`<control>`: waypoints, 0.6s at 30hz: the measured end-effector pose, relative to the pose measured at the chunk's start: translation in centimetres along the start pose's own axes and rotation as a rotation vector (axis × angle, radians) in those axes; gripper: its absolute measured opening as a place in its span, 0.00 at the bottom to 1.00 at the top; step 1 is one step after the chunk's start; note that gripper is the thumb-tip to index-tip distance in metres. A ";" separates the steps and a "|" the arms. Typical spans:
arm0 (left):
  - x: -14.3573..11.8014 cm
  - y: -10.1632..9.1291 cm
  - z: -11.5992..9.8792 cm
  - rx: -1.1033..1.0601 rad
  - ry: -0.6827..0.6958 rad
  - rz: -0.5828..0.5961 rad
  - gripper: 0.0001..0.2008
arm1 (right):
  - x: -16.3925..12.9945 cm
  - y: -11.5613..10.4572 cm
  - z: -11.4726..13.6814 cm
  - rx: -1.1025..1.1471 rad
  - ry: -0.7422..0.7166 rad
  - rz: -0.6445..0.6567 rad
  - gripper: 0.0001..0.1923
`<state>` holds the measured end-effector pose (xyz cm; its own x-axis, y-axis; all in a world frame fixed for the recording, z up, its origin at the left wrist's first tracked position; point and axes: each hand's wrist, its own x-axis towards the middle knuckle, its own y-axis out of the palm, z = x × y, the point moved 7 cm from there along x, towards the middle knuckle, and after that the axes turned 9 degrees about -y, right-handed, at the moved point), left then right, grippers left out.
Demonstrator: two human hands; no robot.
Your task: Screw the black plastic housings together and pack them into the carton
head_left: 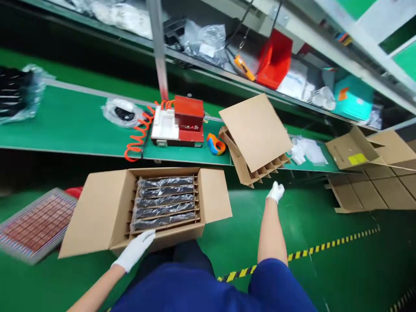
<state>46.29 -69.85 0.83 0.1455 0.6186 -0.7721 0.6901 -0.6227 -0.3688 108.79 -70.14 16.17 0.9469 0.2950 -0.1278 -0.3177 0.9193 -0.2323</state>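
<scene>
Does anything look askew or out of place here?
Yes: a flat cardboard sheet lies skewed on the cardboard dividers, which appear to jut past the front edge of the green workbench near the right hand, so the stack looks precarious.

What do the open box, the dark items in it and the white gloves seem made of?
Open box: matte brown cardboard, judging by its flat, creased flaps.
Dark items: glossy, clear plastic wrapping, shown by crinkled highlights; what's underneath is unclear.
White gloves: probably matte fabric, given their soft look without shine.
</scene>
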 end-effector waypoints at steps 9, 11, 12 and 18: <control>11.6 9.1 -30.3 -0.459 0.170 0.199 0.33 | 0.5 6.6 -8.3 0.331 0.300 0.284 0.33; 12.5 11.9 -34.9 -0.509 0.167 0.221 0.34 | 1.8 5.2 -7.5 0.332 0.284 0.242 0.32; 12.6 13.3 -36.7 -0.530 0.163 0.237 0.33 | 2.6 3.6 -6.7 0.327 0.259 0.194 0.31; 11.9 20.1 -42.9 -0.643 0.086 0.325 0.34 | 8.3 -0.4 2.7 0.411 0.054 0.257 0.23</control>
<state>92.34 -54.44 6.47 0.4509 0.5025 -0.7376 0.8791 -0.3930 0.2696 116.86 -67.34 17.81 0.8328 0.5223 -0.1834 -0.4852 0.8483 0.2122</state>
